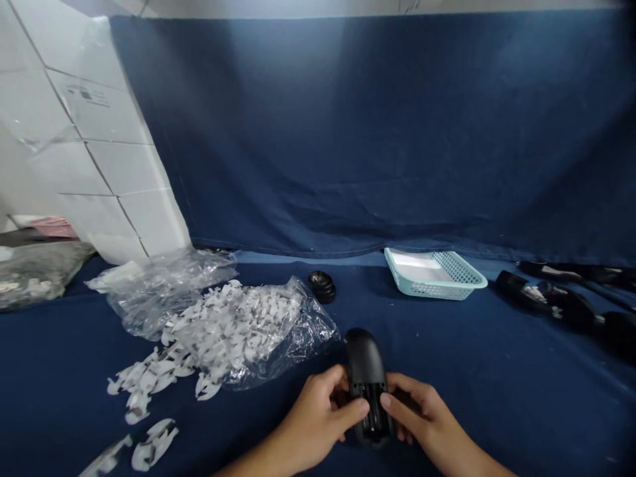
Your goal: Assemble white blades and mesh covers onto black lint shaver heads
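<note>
A long, curved black plastic housing (365, 361) stands out at the front, between my hands. Its upper part is smooth and rounded; a recessed slot shows in the lower part. My left hand (325, 414) grips its left side, thumb over the edge of the slot. On the other side my right hand (422, 411) holds it too, with the thumb near the slot's right edge. The fingers behind the housing are partly hidden. To the left lies a heap of small white plastic parts (243, 324), partly on a clear plastic bag (313, 331).
Several black round cups (322, 286) are stacked behind the housing. A light teal basket (437, 289) with white paper sits at the back right. Black items (561, 301) lie on the far right. White boxes (94, 132) rise at the left, beside a blue cloth curtain (348, 132).
</note>
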Action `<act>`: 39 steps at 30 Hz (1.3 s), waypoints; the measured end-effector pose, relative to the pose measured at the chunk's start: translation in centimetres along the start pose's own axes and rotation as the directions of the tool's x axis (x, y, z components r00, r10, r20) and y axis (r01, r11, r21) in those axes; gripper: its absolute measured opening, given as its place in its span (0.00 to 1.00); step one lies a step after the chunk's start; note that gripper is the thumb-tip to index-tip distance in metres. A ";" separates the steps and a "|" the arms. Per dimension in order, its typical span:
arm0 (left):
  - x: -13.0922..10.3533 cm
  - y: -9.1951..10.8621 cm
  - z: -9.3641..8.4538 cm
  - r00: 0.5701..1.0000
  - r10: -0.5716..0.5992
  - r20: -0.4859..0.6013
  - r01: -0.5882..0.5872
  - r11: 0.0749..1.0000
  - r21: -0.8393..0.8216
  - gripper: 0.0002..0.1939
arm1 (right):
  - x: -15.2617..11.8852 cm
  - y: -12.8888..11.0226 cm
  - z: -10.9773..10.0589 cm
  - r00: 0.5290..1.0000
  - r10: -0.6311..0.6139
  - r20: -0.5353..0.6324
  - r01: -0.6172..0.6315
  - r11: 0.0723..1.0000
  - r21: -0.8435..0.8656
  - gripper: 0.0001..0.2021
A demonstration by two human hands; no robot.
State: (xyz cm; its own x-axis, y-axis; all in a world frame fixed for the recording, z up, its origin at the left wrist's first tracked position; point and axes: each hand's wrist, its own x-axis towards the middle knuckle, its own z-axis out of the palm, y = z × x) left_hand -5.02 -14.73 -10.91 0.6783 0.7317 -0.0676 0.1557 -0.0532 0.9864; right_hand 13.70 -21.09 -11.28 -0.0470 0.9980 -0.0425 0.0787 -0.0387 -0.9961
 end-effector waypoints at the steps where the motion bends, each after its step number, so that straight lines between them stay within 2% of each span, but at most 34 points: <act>1: 0.0 0.0 -0.1 1.000 -0.004 -0.003 0.004 1.000 0.005 0.13 | 0.1 0.0 0.0 1.000 0.003 -0.001 -0.003 1.000 -0.001 0.20; 13: 0.0 0.4 -0.2 0.999 -0.041 0.016 0.040 0.999 0.028 0.17 | 0.0 0.1 -0.6 0.999 0.024 0.030 -0.025 1.000 0.019 0.19; 20: 0.5 0.0 -0.5 0.995 -0.078 0.054 0.083 0.992 -0.094 0.19 | 0.1 0.4 -0.6 0.999 0.032 0.035 -0.034 0.998 0.045 0.21; 27: 0.6 -0.3 -0.7 0.995 -0.066 0.075 0.076 0.987 -0.141 0.20 | 0.3 1.4 -0.8 0.994 0.053 0.093 -0.055 0.998 0.022 0.22; 31: 0.6 0.0 -0.8 0.996 -0.055 0.076 0.065 0.988 -0.141 0.20 | 0.2 1.1 -1.1 0.994 0.064 0.091 -0.065 0.998 0.015 0.21; 39: 0.6 0.2 -0.8 0.997 -0.035 0.075 0.049 0.978 -0.201 0.20 | -0.2 0.7 -1.2 0.992 0.065 0.111 -0.079 0.988 0.131 0.21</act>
State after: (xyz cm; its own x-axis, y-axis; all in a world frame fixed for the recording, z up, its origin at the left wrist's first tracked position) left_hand -5.16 -13.77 -10.68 0.7241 0.6804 -0.1127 0.0414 0.1202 0.9919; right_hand 15.00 -21.23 -11.92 -0.1520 0.9816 -0.1152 -0.0486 -0.1238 -0.9911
